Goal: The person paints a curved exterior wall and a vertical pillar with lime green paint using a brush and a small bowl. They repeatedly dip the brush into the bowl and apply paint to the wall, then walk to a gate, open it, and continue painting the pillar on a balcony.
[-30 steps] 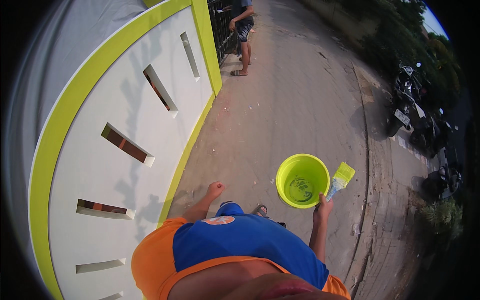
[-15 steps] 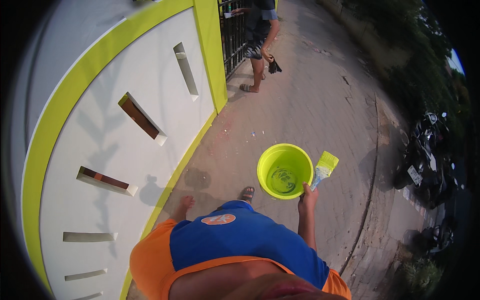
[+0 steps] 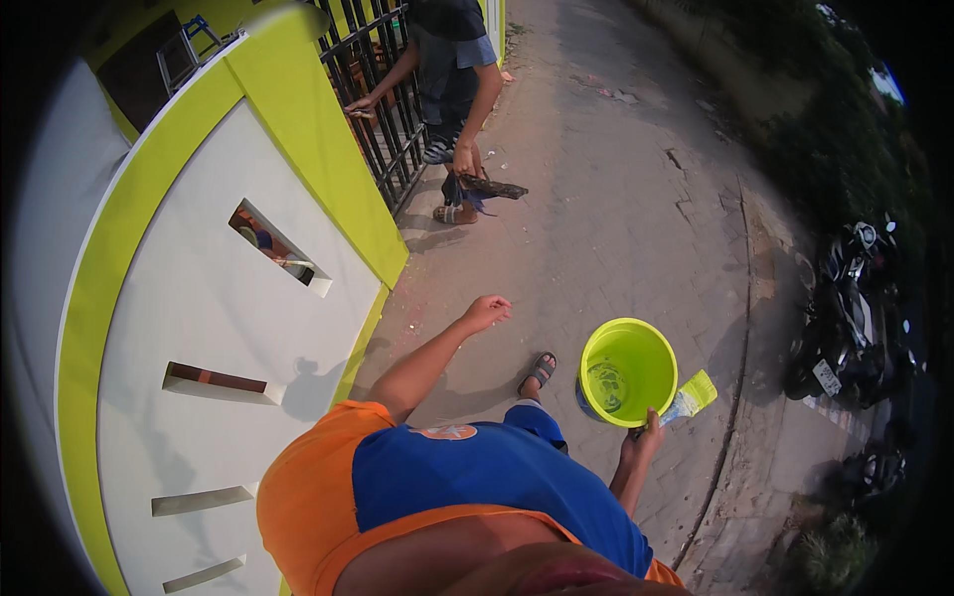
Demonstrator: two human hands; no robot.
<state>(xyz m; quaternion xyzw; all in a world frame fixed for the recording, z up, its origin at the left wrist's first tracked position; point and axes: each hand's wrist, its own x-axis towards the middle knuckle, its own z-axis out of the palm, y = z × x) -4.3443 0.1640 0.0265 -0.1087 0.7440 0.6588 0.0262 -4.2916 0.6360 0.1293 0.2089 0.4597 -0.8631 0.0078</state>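
My right hand (image 3: pixel 646 434) is closed on the rim of a lime-yellow bucket (image 3: pixel 648 360), which hangs tilted so that its inside shows. Smears of liquid mark the bucket's bottom. The same hand grips a paintbrush (image 3: pixel 700 391), its bristles coated lime-yellow and its ferrule spotted with pale paint. The brush sticks out to the right of the bucket; its handle is mostly hidden by my fingers. My left hand (image 3: pixel 487 313) is held out ahead over the pavement, fingers loosely bent and apart, with nothing in it.
On the left runs a white wall (image 3: pixel 199 328) with slots and lime-yellow borders. Ahead, another person (image 3: pixel 452 89) stands by a black barred gate (image 3: pixel 373 99), holding a dark object (image 3: pixel 494 187). Parked motorcycles (image 3: pixel 850 313) line the right side beyond the pavement's edge.
The wall's end, gate and other person are closer. My left hand has swung forward and right. The bucket and brush have shifted right and slightly down in the view.
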